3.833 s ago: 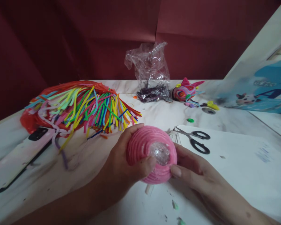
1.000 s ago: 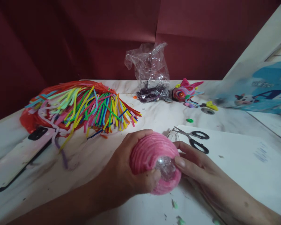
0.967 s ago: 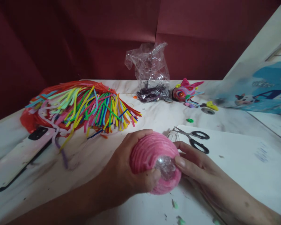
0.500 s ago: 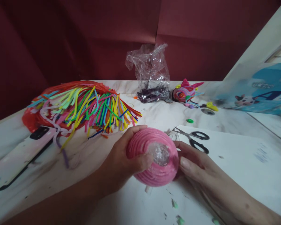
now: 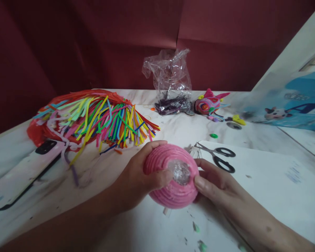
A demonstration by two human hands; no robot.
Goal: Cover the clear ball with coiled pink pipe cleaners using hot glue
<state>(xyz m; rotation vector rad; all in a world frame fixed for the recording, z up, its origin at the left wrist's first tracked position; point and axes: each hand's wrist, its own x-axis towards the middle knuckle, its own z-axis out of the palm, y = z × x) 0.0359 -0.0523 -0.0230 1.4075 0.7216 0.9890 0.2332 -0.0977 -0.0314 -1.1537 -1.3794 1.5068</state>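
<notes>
Watching the feed, I see the left hand [image 5: 136, 176] in a closed grip round the pink coiled ball [image 5: 164, 164] low over the desk [image 5: 178, 131], its bare glittery patch [image 5: 180, 172] rolled back up toward me, the right hand [image 5: 216, 182] now pinching the rim beside it.

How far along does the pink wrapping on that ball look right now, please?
Done: pink coils cover most of the ball. In hand: the left hand and right hand both grip it, thumbs beside a clear glittery patch. Left: that patch is not yet covered. The pile of coloured strips and the scissors lie untouched on the table.
</notes>
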